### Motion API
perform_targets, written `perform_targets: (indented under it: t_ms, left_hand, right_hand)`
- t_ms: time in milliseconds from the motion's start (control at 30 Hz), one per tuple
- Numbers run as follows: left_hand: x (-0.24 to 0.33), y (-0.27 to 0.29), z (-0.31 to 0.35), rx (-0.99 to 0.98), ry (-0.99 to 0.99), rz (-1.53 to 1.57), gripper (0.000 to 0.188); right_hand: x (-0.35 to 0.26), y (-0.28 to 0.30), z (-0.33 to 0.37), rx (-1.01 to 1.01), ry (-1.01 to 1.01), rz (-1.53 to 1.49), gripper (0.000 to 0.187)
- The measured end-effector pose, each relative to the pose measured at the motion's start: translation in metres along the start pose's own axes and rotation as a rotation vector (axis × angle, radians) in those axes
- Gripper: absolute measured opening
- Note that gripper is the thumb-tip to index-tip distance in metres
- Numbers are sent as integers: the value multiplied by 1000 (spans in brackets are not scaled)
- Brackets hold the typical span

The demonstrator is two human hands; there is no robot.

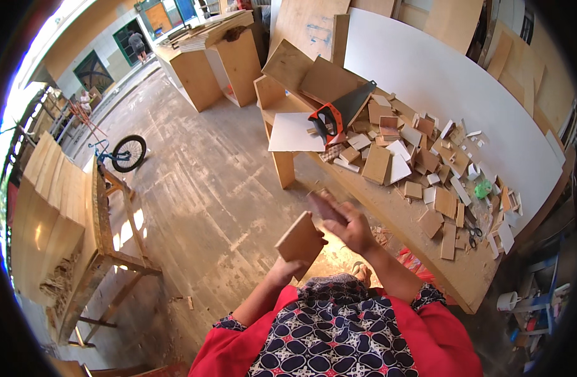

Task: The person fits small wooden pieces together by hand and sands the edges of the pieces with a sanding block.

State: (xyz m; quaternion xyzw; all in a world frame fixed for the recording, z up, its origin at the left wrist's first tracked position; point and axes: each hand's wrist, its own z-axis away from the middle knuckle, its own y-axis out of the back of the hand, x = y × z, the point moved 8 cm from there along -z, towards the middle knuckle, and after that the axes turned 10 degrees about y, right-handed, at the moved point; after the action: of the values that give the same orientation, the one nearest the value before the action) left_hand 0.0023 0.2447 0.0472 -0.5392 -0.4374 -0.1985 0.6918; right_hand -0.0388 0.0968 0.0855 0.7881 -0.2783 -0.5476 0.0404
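In front of my body, my left hand [290, 269] grips a small rectangular wooden board [301, 240], held tilted with its pale cut edge upward. Some of my left fingers show at the board's right side. My right hand [354, 231] is closed around a flat, dark reddish-brown block [327, 207]; its exact kind I cannot make out. This block is just above and to the right of the board, with a narrow gap between them. Both pieces are in the air, left of the workbench [389, 204].
Many wood offcuts [376, 163] litter the bench, with an orange-handled handsaw [328, 122] and scissors [474, 235] among them. A large white panel [439, 75] leans behind. To the left stand stacked planks [43, 213] on a wooden frame and a small bicycle [128, 152]. Cabinets [204, 75] stand farther off.
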Motion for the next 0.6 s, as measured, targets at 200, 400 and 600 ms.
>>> perform_targets:
  t_ms: [200,400,600]
  left_hand:
    - [32,6,-17,266,-129,365,83]
    - [35,-7,-56,264,-228,715,65]
    - [32,-14,-79,318,-188,802,61]
  right_hand:
    - [-40,25,1,-21,101,-12,56]
    - [-67,1,14,-114,355,156,60]
    - [-79,26,-9,-115,376,226,63]
